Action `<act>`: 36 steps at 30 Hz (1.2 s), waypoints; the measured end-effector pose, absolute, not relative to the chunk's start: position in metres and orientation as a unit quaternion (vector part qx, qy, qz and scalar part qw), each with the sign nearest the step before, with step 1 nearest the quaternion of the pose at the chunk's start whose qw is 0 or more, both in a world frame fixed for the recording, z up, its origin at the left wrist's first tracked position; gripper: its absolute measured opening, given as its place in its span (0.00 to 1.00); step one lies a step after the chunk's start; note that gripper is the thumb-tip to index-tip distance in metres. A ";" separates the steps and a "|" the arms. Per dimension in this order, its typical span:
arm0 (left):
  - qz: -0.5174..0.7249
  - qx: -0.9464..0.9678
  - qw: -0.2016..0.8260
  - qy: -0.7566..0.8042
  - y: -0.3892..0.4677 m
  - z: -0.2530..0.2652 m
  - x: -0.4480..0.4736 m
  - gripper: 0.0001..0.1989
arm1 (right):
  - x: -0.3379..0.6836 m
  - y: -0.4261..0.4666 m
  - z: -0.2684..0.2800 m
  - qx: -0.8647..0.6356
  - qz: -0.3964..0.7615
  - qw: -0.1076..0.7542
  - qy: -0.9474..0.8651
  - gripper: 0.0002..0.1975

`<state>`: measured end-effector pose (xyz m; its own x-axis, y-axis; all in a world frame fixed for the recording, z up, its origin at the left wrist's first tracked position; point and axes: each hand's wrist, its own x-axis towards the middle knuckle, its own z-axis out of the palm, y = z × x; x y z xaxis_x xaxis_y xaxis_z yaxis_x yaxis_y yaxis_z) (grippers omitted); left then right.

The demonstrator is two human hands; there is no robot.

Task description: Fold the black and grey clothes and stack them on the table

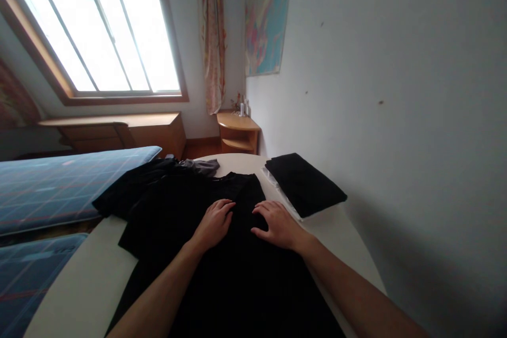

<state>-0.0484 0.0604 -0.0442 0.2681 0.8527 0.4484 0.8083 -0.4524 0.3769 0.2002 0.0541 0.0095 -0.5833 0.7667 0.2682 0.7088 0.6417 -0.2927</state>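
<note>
A black T-shirt lies spread over the round table, its neckline at the far end. One sleeve stretches out to the left; on the right the edge runs fairly straight, with no sleeve sticking out. My left hand rests on the upper middle of the shirt, fingers together and slightly bent, thumb apart. Across from it, my right hand touches the shirt near its right edge, fingers curved and thumb spread away. No cloth shows pinched in either hand.
A folded black garment lies on a clear plastic bag at the right. Crumpled dark clothes and a grey cloth sit at the back left. The white table stands between the wall and blue plaid mattresses.
</note>
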 end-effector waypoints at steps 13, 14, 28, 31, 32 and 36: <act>0.350 0.760 0.046 0.546 0.056 -0.025 -0.045 0.15 | 0.178 0.049 0.013 -0.477 0.018 0.181 -0.860 0.05; 0.344 0.758 0.045 0.552 0.056 -0.025 -0.045 0.15 | 0.179 0.049 0.011 -0.480 0.029 0.196 -0.855 0.06; 0.327 0.774 0.045 0.541 0.058 -0.032 -0.045 0.15 | 0.147 0.136 0.000 -0.574 0.153 0.128 -0.794 0.38; 0.332 0.771 0.049 0.541 0.059 -0.032 -0.045 0.17 | 0.141 0.150 -0.007 -0.561 0.156 0.101 -0.807 0.37; 0.332 0.770 0.048 0.542 0.059 -0.032 -0.045 0.17 | 0.141 0.152 -0.010 -0.554 0.153 0.095 -0.813 0.37; 0.327 0.777 0.045 0.536 0.058 -0.031 -0.045 0.18 | 0.145 0.151 -0.012 -0.538 0.145 0.103 -0.824 0.33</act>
<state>-0.0450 0.0584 -0.0315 0.2105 0.8626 0.4600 0.8032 -0.4208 0.4217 0.1454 0.1515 -0.0123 -0.3988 0.9169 0.0138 0.8569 0.3779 -0.3506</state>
